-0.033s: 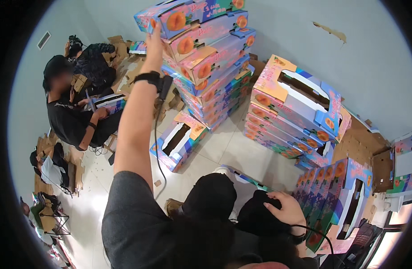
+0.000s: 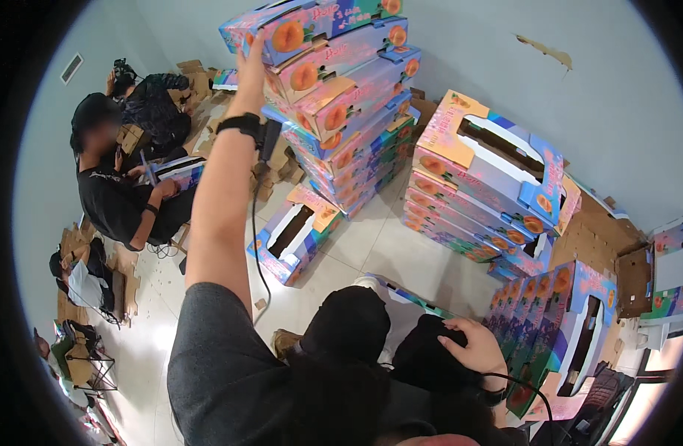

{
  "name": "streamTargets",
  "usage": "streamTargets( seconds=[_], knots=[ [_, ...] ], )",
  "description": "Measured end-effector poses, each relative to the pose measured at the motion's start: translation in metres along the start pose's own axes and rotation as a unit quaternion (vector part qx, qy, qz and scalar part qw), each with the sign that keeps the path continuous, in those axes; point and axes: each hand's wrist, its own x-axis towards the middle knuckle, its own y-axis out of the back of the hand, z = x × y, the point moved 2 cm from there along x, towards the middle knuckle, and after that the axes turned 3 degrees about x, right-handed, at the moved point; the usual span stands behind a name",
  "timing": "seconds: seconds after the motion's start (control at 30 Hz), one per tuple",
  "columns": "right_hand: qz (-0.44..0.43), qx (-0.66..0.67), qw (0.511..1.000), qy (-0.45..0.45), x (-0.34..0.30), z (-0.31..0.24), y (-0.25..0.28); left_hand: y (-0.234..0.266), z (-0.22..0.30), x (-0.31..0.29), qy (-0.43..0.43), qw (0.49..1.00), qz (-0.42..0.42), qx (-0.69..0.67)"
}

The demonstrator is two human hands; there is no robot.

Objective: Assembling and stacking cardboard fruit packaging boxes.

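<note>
My left arm reaches up to a tall stack of pink and blue fruit-print cardboard boxes (image 2: 341,126). The fingers of my left hand (image 2: 251,73) are stretched upward against the near left end of the topmost box (image 2: 326,30); its thumb is not clearly visible. That box lies flat on the others, slightly out of line with them. My right hand (image 2: 471,343) rests on my right knee (image 2: 429,349), fingers loosely extended and holding nothing. Black bands with cables circle both wrists.
A single box (image 2: 293,234) lies at the foot of the tall stack. Another box stack (image 2: 490,175) stands to the right, with a row of boxes on edge (image 2: 553,334) nearer me. Flattened cardboard (image 2: 597,230) leans behind. At left, a seated person (image 2: 111,171) handles a box.
Very little differs. My left forearm has shifted slightly left, its hand still at the top box; my right hand stays on my knee.
</note>
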Motion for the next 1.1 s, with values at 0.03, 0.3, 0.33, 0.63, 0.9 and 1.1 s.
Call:
streamTargets(
  seconds=[0.03,0.3,0.33,0.63,0.9,1.1],
  knots=[
    [0.014,0.007,1.000,-0.017,-0.005,0.009,0.002,-0.016,0.023,-0.017,-0.041,0.999,-0.010,0.012],
    [0.057,0.015,0.998,-0.034,-0.024,0.018,0.002,-0.020,0.042,-0.010,-0.267,0.858,0.018,0.438],
    [0.069,0.019,0.997,-0.036,-0.024,0.019,0.001,-0.019,0.037,-0.005,-0.282,0.857,0.014,0.431],
    [0.110,0.032,0.993,-0.038,-0.015,0.006,-0.001,-0.037,0.038,0.019,-0.063,0.983,0.123,0.125],
    [0.117,0.042,0.991,-0.040,-0.011,0.006,-0.003,-0.038,0.070,-0.021,0.124,0.983,0.060,-0.118],
    [0.120,0.038,0.991,-0.036,-0.008,0.008,-0.004,-0.017,0.088,-0.040,0.081,0.994,-0.069,0.026]
  ],
)
